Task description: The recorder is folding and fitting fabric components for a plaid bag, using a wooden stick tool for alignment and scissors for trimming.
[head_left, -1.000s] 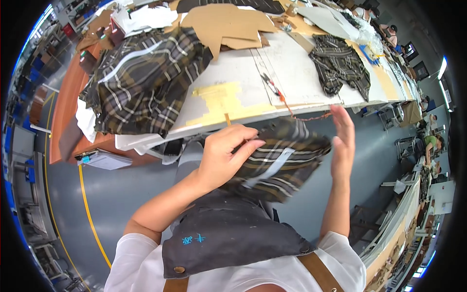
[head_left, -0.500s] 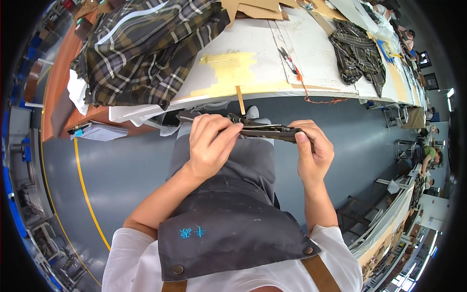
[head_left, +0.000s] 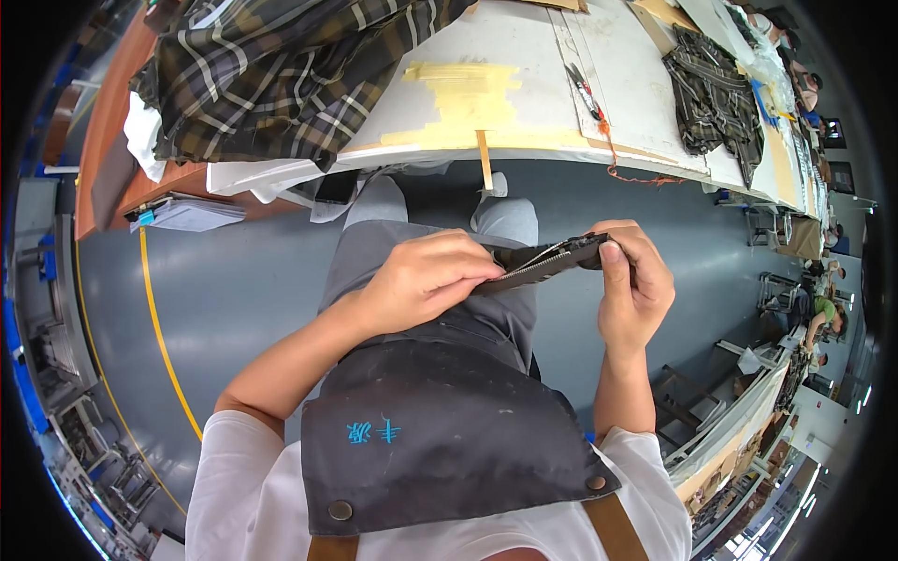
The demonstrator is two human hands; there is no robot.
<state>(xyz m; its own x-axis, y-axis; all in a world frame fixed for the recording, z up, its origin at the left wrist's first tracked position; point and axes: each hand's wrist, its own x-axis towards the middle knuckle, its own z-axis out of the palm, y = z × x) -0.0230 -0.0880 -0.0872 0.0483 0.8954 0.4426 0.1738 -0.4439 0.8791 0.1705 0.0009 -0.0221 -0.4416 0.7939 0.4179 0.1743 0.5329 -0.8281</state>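
Observation:
A dark fabric piece with a metal zipper (head_left: 552,265) is stretched between my two hands, above my grey apron. My left hand (head_left: 432,283) pinches its lower left end between thumb and fingers. At the upper right end, my right hand (head_left: 632,285) grips the piece with the thumb on top and the fingers behind. The strip slants upward to the right. Metal teeth show along its near edge, and the two sides stand apart in the middle. Both ends are partly hidden by my fingers.
Ahead stands a white-topped table (head_left: 543,112) with yellow tape (head_left: 458,93) near its edge. A brown plaid fabric pile (head_left: 271,84) hangs over its left side. Red-handled snips (head_left: 584,92) on an orange cord and another plaid piece (head_left: 716,103) lie further right. Papers (head_left: 196,215) sit at left.
Both hands have moved right, and the left hand is lower. The zipper piece has gone from nearly level to slanting up rightward, showing more of its teeth. The whole view has shifted slightly.

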